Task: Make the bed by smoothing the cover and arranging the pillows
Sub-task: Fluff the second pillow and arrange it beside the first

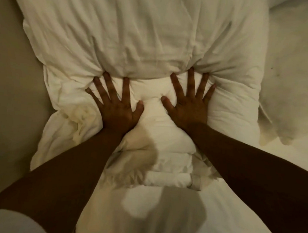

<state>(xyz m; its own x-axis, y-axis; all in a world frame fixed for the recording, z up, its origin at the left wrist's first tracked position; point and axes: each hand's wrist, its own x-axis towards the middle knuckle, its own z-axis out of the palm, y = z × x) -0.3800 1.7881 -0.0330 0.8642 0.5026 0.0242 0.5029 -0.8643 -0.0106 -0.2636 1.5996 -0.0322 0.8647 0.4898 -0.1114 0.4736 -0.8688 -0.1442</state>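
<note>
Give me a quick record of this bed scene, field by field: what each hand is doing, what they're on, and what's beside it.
left hand: flat, fingers spread, pressing down
right hand: flat, fingers spread, pressing down
surface under hands: white pillow, dented and creased at the fingertips
grasp: none, both palms open
to the right: second white pillow
below: white sheet, in shadow
</note>
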